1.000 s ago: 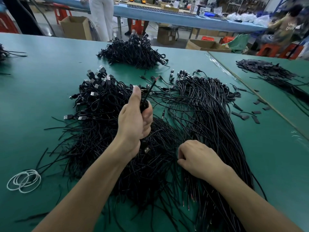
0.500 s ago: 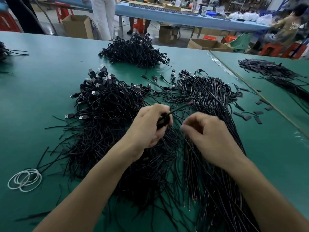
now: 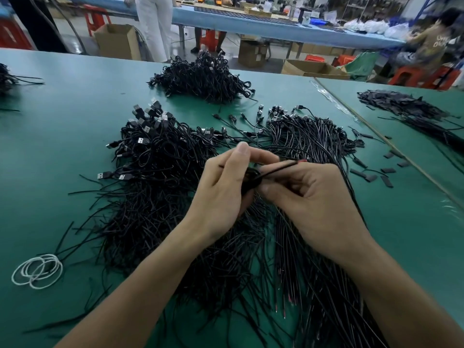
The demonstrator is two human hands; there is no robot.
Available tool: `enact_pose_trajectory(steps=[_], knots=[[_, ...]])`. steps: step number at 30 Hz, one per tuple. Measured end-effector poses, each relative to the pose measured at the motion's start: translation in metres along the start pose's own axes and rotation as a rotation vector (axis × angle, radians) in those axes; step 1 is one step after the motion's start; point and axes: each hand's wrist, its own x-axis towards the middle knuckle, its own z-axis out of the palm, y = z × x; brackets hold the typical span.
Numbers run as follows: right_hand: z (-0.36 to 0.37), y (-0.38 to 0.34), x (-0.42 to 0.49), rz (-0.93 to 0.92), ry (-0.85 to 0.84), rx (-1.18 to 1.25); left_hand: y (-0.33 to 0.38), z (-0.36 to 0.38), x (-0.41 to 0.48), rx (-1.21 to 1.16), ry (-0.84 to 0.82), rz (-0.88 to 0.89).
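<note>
Both hands meet at ctr of frame, above the heaps. The left hand (image 3: 221, 197) is curled round a small coil of one black cable (image 3: 278, 168), one fingertip raised, so most of the coil is hidden. The right hand (image 3: 311, 202) pinches the same cable just beside the coil, its fingertips touching the left hand's fingers. So: hands together, both clamped on that cable, neither free.

What the next move turns on (prob another wrap, or a tuck of the tail): the free end runs from the coil up & to the right, across the top of the right hand's knuckles, ending in a bare red tip (image 3: 302, 160) just right of ctr. Long axis approx low-left to high-right, nearly level. The right hand is nearer that tail; the left hand only anchors the coil.

Underneath, on the green table (image 3: 62, 126): USB-plug pile (image 3: 155, 151) left of ctr, straighter cable pile (image 3: 313, 136) right of ctr, a third heap (image 3: 200, 76) top ctr. White bands (image 3: 37, 271) lie lower left, well apart from the hands. Risk, I'd judge: the tail snagging loose cables under the right wrist
</note>
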Motion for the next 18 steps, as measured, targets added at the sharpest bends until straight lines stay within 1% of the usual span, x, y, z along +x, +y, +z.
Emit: enact_pose_trajectory(steps=[3,5,8,10,13,16,18], knots=[[0.004,0.002,-0.004,0.067,0.091,-0.035,0.000,-0.001,-0.001,0.028,0.051,0.042],[0.007,0.003,-0.006,0.091,0.136,-0.084,0.000,-0.002,0.000,0.000,0.077,0.035],[0.013,0.000,-0.010,0.019,0.141,-0.251,-0.002,-0.002,0.001,-0.058,0.109,-0.037],[0.016,-0.003,-0.012,-0.069,0.111,-0.424,-0.006,-0.003,0.002,-0.091,0.096,-0.074],[0.016,-0.005,-0.011,-0.150,0.048,-0.627,-0.011,-0.004,0.003,-0.056,0.038,-0.111],[0.010,-0.004,-0.006,-0.161,0.063,-0.679,-0.016,-0.004,0.004,-0.049,-0.040,-0.171],[0.007,-0.003,-0.003,-0.134,0.077,-0.667,-0.018,-0.003,0.003,-0.099,-0.043,-0.198]])
